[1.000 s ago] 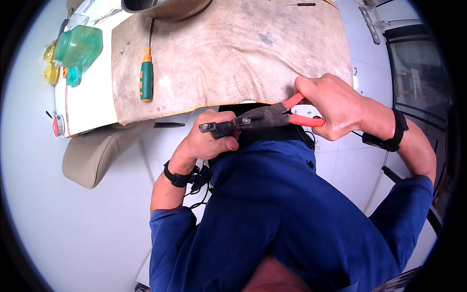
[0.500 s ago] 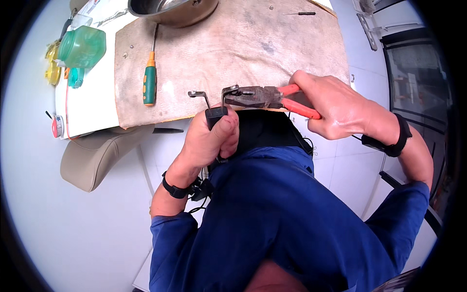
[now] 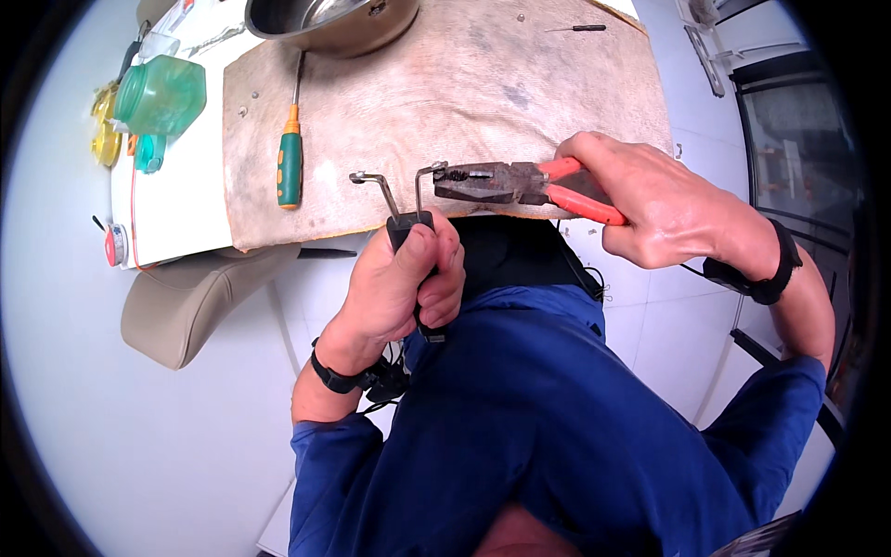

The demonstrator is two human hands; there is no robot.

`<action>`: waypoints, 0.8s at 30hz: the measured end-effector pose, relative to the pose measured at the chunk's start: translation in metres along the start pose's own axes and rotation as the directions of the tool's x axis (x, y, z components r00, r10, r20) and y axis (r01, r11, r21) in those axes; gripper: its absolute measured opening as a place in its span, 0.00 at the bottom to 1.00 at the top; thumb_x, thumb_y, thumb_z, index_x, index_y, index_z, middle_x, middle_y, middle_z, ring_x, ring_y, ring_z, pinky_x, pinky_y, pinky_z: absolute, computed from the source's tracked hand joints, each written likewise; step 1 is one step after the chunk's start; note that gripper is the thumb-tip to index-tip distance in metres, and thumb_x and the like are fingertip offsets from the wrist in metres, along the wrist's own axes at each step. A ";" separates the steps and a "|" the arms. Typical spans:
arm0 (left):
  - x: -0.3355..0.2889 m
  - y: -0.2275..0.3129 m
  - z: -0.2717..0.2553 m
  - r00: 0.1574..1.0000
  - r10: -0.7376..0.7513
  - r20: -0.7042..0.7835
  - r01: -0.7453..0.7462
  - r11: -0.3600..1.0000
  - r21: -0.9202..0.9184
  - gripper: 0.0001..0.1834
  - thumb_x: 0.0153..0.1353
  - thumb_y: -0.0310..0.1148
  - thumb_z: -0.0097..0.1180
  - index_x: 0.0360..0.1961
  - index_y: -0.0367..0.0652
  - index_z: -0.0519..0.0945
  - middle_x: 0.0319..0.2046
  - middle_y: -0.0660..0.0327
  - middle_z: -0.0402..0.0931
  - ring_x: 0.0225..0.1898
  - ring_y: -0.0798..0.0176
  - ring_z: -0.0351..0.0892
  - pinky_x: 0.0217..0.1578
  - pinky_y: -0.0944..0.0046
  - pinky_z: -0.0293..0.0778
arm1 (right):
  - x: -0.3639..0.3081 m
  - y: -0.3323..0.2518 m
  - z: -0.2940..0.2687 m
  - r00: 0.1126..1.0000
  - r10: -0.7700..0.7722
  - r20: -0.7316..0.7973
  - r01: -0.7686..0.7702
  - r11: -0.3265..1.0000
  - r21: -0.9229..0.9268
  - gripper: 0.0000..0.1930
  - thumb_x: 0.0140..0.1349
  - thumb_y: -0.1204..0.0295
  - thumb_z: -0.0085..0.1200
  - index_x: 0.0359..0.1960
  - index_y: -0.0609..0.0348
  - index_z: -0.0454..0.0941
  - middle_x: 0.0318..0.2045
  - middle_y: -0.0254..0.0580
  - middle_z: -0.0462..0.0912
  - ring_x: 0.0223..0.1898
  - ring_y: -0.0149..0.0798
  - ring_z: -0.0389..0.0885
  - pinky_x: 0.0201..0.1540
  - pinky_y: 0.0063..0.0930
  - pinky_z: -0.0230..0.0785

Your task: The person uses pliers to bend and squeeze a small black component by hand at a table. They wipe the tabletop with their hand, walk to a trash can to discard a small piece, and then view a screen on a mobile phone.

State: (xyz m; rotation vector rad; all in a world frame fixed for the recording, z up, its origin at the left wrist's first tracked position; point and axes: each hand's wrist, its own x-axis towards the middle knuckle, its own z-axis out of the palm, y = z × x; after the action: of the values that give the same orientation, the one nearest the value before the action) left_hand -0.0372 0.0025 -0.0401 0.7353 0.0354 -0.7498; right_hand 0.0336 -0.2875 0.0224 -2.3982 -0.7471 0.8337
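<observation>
My left hand (image 3: 385, 283) is closed around a black handle (image 3: 409, 224) with two bent metal arms rising from its top. The handle's lower end sticks out below my fist. My right hand (image 3: 654, 209) grips the red-sleeved grips of a pair of worn combination pliers (image 3: 492, 183). The pliers' jaws point left and meet the bent tip of the right-hand metal arm; whether they clamp it cannot be made out. Both hands are at the front edge of a stained cloth-covered board (image 3: 353, 121).
A metal pan (image 3: 348, 37) stands at the far edge, with a green-and-orange screwdriver (image 3: 290, 167) before it. A small black screwdriver (image 3: 589, 28) lies far right. Left are a green plastic jar (image 3: 167, 96) and a red-and-white round container (image 3: 115, 245). A beige padded seat part (image 3: 176, 311) juts below.
The metal arms have tilted a little and more of the handle shows below my left fist. The pliers and my right hand have shifted slightly right.
</observation>
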 end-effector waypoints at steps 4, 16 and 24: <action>0.000 -0.001 0.001 0.996 0.003 -0.085 0.014 0.979 0.203 0.27 0.71 0.60 0.52 0.33 0.45 0.68 0.15 0.67 0.59 0.12 0.71 0.59 0.14 0.68 0.58 | -0.002 0.000 -0.004 0.999 0.028 0.030 -0.028 1.000 0.008 0.32 0.43 0.80 0.51 0.57 0.63 0.68 0.45 0.63 0.79 0.49 0.69 0.76 0.50 0.54 0.70; -0.001 0.003 -0.008 0.980 -0.025 -0.197 0.111 0.893 0.436 0.20 0.74 0.47 0.57 0.33 0.42 0.71 0.17 0.67 0.66 0.16 0.73 0.66 0.19 0.70 0.64 | -0.006 0.001 -0.012 0.988 0.090 0.129 -0.084 0.995 -0.056 0.34 0.45 0.76 0.51 0.60 0.61 0.68 0.49 0.60 0.77 0.54 0.64 0.76 0.56 0.51 0.69; -0.011 0.001 -0.012 0.963 -0.173 -0.208 0.244 0.888 0.389 0.21 0.76 0.48 0.52 0.31 0.42 0.71 0.17 0.66 0.68 0.16 0.71 0.69 0.20 0.69 0.67 | -0.001 0.010 -0.002 0.970 0.071 0.232 -0.072 0.997 -0.004 0.26 0.50 0.73 0.55 0.53 0.65 0.70 0.42 0.61 0.79 0.48 0.64 0.78 0.53 0.52 0.70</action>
State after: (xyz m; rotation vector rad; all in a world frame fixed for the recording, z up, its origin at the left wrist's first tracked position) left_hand -0.0417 0.0169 -0.0457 1.2142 0.1136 -0.9134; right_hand 0.0379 -0.2960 0.0179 -2.3606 -0.7484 1.1590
